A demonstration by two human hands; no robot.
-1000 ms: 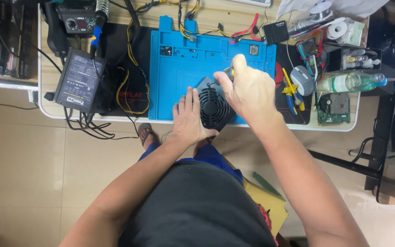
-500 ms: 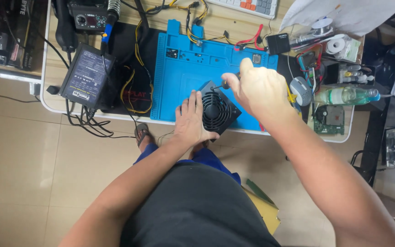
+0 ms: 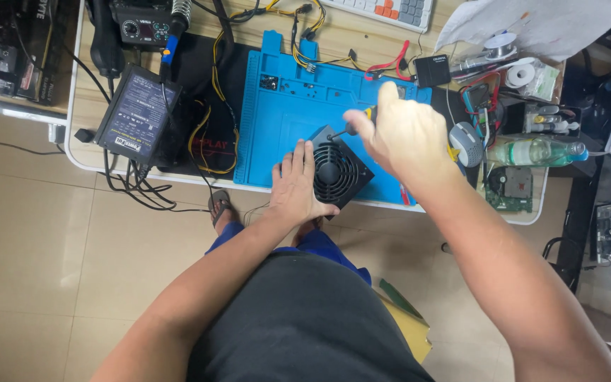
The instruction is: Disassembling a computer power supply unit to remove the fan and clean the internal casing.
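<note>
A black square cooling fan [image 3: 339, 173] lies on a blue work mat [image 3: 284, 106] near the table's front edge. My left hand [image 3: 295, 185] rests flat against the fan's left side and holds it steady. My right hand [image 3: 401, 134] is above the fan's upper right, closed around a screwdriver [image 3: 353, 126] with a yellow and black handle. The screwdriver's tip points down at the fan's top corner.
A black power supply [image 3: 136, 117] with trailing cables sits at the left. Yellow and red wires [image 3: 305, 35] lie behind the mat. A clear bottle [image 3: 532, 151], a circuit board [image 3: 510, 187], tape rolls and small parts crowd the right. A keyboard [image 3: 390, 10] lies at the back.
My right hand has lifted slightly and shifted up over the fan's top corner with the screwdriver. The view has tilted, so the table sits lower in frame. My left hand stays on the fan.
</note>
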